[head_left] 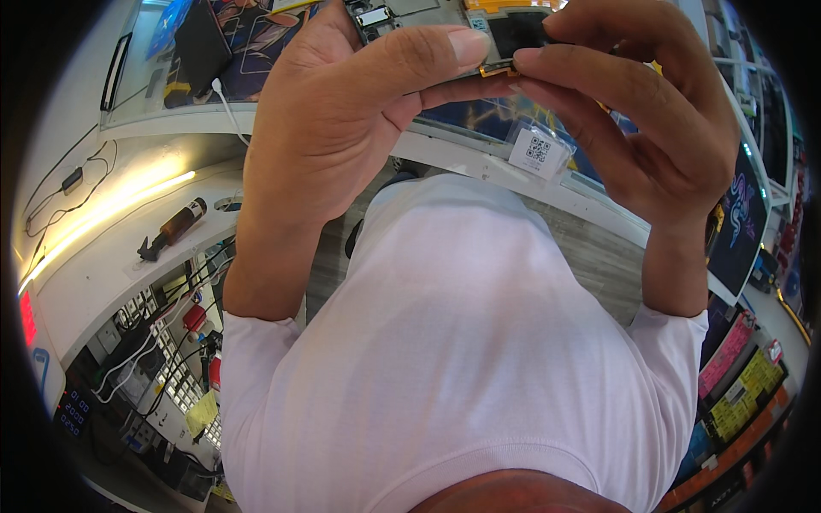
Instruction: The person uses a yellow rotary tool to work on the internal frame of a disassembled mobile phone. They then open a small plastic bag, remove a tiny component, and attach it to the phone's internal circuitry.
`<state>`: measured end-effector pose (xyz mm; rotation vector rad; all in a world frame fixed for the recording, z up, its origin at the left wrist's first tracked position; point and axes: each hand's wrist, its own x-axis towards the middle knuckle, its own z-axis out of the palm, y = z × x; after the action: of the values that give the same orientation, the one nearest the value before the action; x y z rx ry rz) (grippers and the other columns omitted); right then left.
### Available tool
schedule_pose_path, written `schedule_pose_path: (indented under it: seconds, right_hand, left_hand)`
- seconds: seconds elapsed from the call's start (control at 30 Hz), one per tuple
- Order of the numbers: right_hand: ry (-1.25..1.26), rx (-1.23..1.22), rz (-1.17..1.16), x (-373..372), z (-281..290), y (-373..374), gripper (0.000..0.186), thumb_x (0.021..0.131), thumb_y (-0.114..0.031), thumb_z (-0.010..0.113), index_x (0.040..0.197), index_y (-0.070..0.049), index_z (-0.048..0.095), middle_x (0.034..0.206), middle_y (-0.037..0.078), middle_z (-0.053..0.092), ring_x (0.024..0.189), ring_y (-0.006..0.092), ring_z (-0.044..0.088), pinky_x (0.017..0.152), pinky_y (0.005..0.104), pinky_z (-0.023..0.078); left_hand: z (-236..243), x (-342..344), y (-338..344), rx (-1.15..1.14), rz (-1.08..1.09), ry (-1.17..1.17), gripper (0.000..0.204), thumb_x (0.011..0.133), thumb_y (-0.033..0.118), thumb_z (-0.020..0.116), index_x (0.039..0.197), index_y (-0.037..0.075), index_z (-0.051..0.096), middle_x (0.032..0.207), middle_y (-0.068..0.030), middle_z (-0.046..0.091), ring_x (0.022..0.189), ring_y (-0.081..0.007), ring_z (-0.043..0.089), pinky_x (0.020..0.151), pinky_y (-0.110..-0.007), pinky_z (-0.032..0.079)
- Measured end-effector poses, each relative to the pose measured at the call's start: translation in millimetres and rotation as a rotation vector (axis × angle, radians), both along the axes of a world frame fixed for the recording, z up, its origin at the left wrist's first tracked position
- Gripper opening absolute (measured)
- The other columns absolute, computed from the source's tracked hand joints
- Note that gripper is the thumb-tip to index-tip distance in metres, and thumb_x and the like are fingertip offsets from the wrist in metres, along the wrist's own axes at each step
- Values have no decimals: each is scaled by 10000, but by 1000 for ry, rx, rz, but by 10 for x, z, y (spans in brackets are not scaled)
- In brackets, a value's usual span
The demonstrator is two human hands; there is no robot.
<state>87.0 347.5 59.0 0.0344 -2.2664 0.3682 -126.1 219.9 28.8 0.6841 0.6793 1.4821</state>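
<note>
Both hands are raised at the top of the view around an opened phone (516,32), partly cut off by the upper edge. Its inside shows a dark square patch, metal parts and orange film along the borders. My left hand (342,111) is closed on it, thumb pressed flat on the inner face and fingers underneath. Fingertips of my right hand (650,111) pinch the near edge, at a small dark strip with an orange ribbon (499,68). Exactly what sits between those fingertips is hard to make out.
Below the hands runs the counter's white edge (590,202), with a clear packet bearing a square code (537,150). At left are a dark phone (203,47), a white cable (224,103), a brown-black handheld tool (174,229) on a lit shelf, and tangled cables.
</note>
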Motion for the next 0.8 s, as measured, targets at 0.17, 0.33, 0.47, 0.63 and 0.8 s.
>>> schedule_pose_path:
  seconds: [0.17,0.33,0.47,0.63,0.8]
  right_hand:
    - [87,35,4,-47,-37,36,271,724,-51,915,975,-78,818,1041,115,665,729,114,590,550,209,416]
    - [7,32,-28,-34,28,18,231,740,-40,899,947,-71,802,1065,127,652,754,121,585,586,218,439]
    - [-31,-222,-86,-46,-17,-66,205,766,-27,877,943,-47,774,1092,151,634,788,137,610,609,246,481]
    - [-51,-116,-26,49,-127,20,207,785,-34,867,954,-29,747,1100,170,620,820,169,649,656,275,526]
    - [21,-275,-38,-85,-208,18,211,786,-41,869,958,-28,746,1087,166,620,845,190,660,686,288,531]
  left_hand:
    - [19,-5,32,13,-35,-6,321,1019,31,555,1320,-79,583,1220,-184,712,1134,-307,717,1021,-520,594]
    - [52,32,49,-46,-9,79,324,1025,38,546,1326,-75,587,1226,-178,710,1142,-309,713,1027,-516,594]
    - [62,48,61,-55,-4,88,332,1029,52,547,1335,-72,583,1229,-179,709,1145,-309,711,1027,-514,593]
    - [65,40,74,-35,-52,74,341,1035,69,545,1345,-72,573,1234,-188,704,1152,-312,707,1030,-507,592]
    - [86,52,74,-66,-44,53,348,1034,77,538,1343,-80,566,1245,-201,697,1159,-321,704,1033,-497,590]
